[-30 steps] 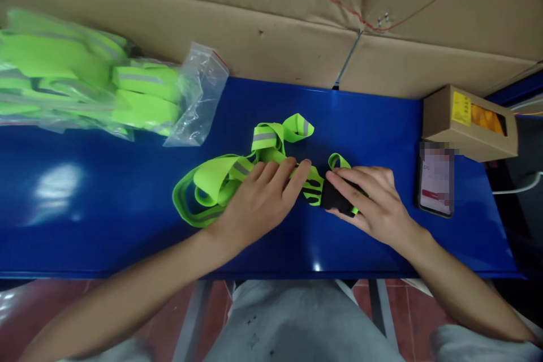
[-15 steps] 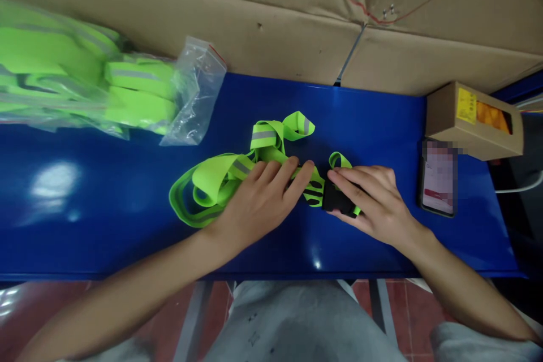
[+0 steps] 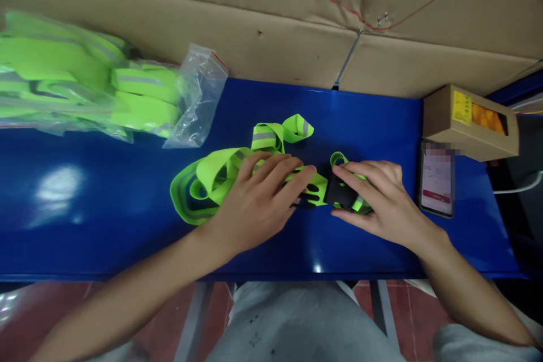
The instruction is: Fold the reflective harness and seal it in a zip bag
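Note:
A neon-green strap (image 3: pixel 220 164) with grey reflective stripes lies in loose loops on the blue table, with a black plastic side-release buckle in two halves. My left hand (image 3: pixel 258 203) is closed, palm down, over the pronged buckle half (image 3: pixel 306 203), whose dark prongs point right past my fingers. My right hand (image 3: pixel 386 198) pinches the buckle socket (image 3: pixel 340 192) between thumb and fingers. A short green strap loop (image 3: pixel 338 158) rises behind it. The halves are close but apart, with green webbing showing between them. My fingers hide part of both.
Clear plastic bags of folded green straps (image 3: pixel 146 93) lie at the back left. A cardboard box (image 3: pixel 470 124) with orange contents and a phone (image 3: pixel 436 181) sit at the right. A brown covered panel (image 3: pixel 275 51) borders the table's back edge.
The buckle socket has turned slightly and shifted a little right with my right hand. The prongs now sit a bit farther from it. My left fingers have curled slightly over the strap.

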`<action>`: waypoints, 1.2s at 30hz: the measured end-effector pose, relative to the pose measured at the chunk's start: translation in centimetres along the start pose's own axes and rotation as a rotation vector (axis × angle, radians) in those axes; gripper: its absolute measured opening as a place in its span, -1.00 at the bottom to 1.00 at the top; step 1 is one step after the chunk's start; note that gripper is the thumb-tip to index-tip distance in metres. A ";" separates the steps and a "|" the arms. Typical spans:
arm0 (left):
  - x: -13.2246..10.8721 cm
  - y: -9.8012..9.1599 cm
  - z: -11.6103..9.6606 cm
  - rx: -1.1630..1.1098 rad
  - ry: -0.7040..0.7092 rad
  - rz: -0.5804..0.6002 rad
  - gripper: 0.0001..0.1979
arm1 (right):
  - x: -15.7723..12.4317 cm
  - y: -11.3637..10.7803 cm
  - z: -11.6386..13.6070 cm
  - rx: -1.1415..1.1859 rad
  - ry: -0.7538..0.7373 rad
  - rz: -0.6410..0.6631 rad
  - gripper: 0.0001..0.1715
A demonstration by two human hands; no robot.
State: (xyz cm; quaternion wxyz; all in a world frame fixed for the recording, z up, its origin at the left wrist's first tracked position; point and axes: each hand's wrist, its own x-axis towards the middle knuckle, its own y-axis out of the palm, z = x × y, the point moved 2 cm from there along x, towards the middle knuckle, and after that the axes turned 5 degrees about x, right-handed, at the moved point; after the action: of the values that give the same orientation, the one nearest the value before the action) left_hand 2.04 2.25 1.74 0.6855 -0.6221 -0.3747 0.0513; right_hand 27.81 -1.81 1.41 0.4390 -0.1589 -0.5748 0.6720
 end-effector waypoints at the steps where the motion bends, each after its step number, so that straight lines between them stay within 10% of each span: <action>1: 0.0 -0.3 -0.4 -0.011 0.034 0.009 -0.65 | -0.1 -0.1 -0.2 0.014 0.007 0.038 -0.02; 5: -1.2 -0.6 -3.1 0.026 0.194 0.079 -0.77 | -0.6 -0.5 -1.0 0.035 0.036 0.112 -0.07; 10: -5.0 -0.5 -5.7 0.063 0.221 0.155 -0.73 | -0.7 -1.3 -3.1 -0.118 0.201 -0.104 -0.14; 17: -7.9 -1.4 -5.3 -0.178 0.206 0.181 -0.14 | 0.6 -0.4 -3.2 -0.146 0.145 -0.253 -0.25; 23: -1.3 -2.9 -1.1 -0.125 -0.035 -0.124 -0.76 | 5.5 2.0 -0.1 -0.155 0.127 -0.050 -0.39; 29: 4.7 -1.3 4.2 0.013 -0.565 0.391 -0.50 | 12.5 2.4 -0.4 -0.141 0.441 0.291 -0.54; 36: 8.0 -5.3 8.3 -0.138 -0.418 0.228 -0.52 | 16.0 -4.1 -2.7 -0.158 0.618 -0.036 -0.59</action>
State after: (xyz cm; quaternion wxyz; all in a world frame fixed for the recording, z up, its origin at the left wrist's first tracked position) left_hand 0.82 12.10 9.64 0.5387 -0.6816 -0.4383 0.2304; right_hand 22.37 12.11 9.01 0.5909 -0.3791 -0.4674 0.5373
